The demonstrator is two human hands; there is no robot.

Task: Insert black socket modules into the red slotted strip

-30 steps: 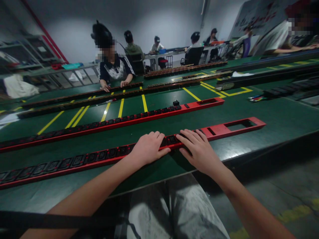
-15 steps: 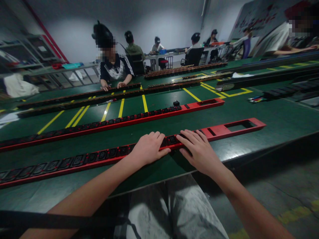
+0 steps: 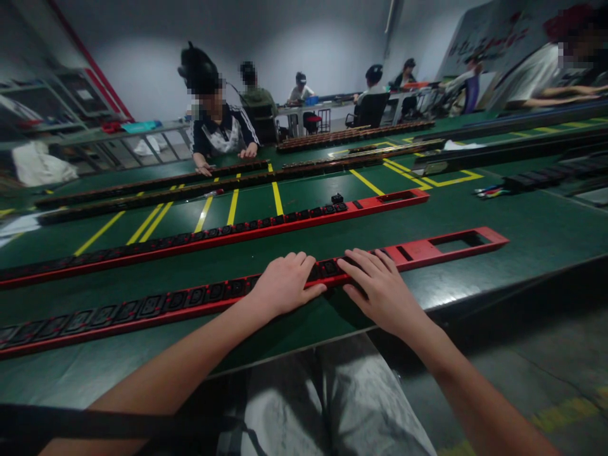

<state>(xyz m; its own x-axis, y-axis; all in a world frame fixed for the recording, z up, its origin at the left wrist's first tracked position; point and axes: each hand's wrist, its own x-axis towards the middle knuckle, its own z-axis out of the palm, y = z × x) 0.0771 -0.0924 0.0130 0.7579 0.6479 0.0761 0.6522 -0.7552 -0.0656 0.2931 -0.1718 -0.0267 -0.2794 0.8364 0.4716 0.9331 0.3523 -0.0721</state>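
Observation:
A long red power strip (image 3: pixel 456 252) with a row of black sockets (image 3: pixel 190 296) lies along the near side of the green table. My left hand (image 3: pixel 285 283) lies across the strip, its fingers bent over the far edge and its thumb along the near side. Just right of it, my right hand (image 3: pixel 375 282) grips the same strip with fingers over the sockets and thumb at the near edge. One or two sockets (image 3: pixel 329 267) show between the hands; those under my fingers are hidden. Past my right hand the strip has a small slot and a rectangular opening.
A second red power strip (image 3: pixel 285 223) lies parallel farther back, with a loose black socket (image 3: pixel 337 198) behind it. Coloured wires (image 3: pixel 491 190) lie at the right. Across the green table (image 3: pixel 304 354), a co-worker (image 3: pixel 223 130) handles a dark strip (image 3: pixel 156 183).
Both my hands stay where they were on the strip. The view shifts very slightly. Across the table, one of the co-worker's hands has moved a little up and to the right.

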